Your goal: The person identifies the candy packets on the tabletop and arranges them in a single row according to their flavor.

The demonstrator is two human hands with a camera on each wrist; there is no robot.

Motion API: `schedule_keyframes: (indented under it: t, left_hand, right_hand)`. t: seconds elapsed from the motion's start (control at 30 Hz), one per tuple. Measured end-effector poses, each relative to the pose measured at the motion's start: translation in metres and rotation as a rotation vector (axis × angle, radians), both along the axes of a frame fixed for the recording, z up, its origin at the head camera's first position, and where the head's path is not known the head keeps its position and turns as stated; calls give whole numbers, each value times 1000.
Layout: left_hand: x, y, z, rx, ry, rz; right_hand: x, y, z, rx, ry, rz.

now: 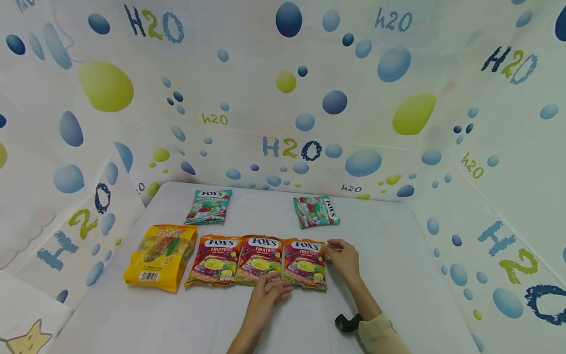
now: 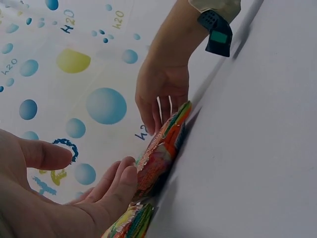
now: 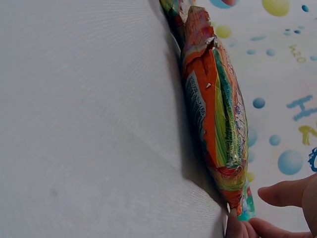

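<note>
Three purple-and-orange FOX'S fruit candy bags lie side by side: a left bag (image 1: pixel 215 263), a middle bag (image 1: pixel 260 260) and a right bag (image 1: pixel 305 263). My left hand (image 1: pixel 267 295) is at the near edge where the middle and right bags meet. In the left wrist view its fingers (image 2: pixel 121 186) rest against a bag, the thumb held away. At the far right corner of the right bag is my right hand (image 1: pixel 346 260). Seen from the right wrist, fingertips (image 3: pixel 237 228) touch the bag's end while the thumb (image 3: pixel 280 193) stays apart from it.
A large yellow candy bag (image 1: pixel 161 255) lies left of the row. Behind are two teal FOX'S bags, one at back left (image 1: pixel 209 207) and one turned sideways at back right (image 1: pixel 316 211). Patterned sheets (image 1: pixel 283 98) wall in the white table (image 1: pixel 384 275).
</note>
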State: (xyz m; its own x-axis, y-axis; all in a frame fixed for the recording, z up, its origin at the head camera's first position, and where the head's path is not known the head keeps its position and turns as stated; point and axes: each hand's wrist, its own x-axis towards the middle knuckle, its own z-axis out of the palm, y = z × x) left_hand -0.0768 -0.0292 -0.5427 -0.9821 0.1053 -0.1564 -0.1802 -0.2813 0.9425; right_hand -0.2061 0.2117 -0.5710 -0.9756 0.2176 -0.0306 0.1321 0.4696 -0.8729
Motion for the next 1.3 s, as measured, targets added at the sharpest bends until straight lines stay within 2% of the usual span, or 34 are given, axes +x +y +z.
schedule_keyframes:
  t: [0.3,0.6,0.77,0.93,1.3]
  left_hand:
    - [-10,1,6,-43,49,-45]
    - [-24,2,10,-190,117,-72]
    - [-29,4,12,-208,143,-77]
    - [-33,6,12,-188,124,-66]
    - [-50,4,17,-266,99,-27]
  right_hand:
    - [-3,1,5,-24,-2,-8]
    - [-5,3,8,-49,12,-15]
    - [-6,4,9,-42,16,-21]
    - [-8,4,9,-40,14,-31]
    - [-12,5,12,-6,-7,-66]
